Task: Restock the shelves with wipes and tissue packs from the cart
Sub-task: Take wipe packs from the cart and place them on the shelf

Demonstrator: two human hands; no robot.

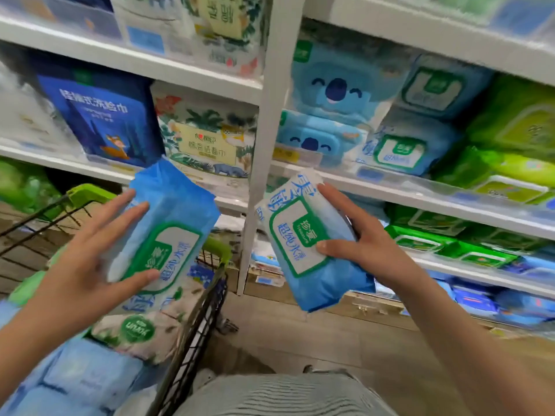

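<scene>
Our cart (192, 325) at seven o'clock holds a leaf-printed tissue pack (141, 328) with pale blue packs (84, 379) beside it. Above the cart our left hand (90, 256) lies spread, fingers straight, against the left wipes pack (168, 235). Toward three o'clock our right hand (360, 235) grips the right wipes pack (300, 235), thumb on its lid. The shelves (390, 187) from twelve to three o'clock are crowded with blue and green packs. A white upright (258, 175) stands behind the gap between our two packs.
</scene>
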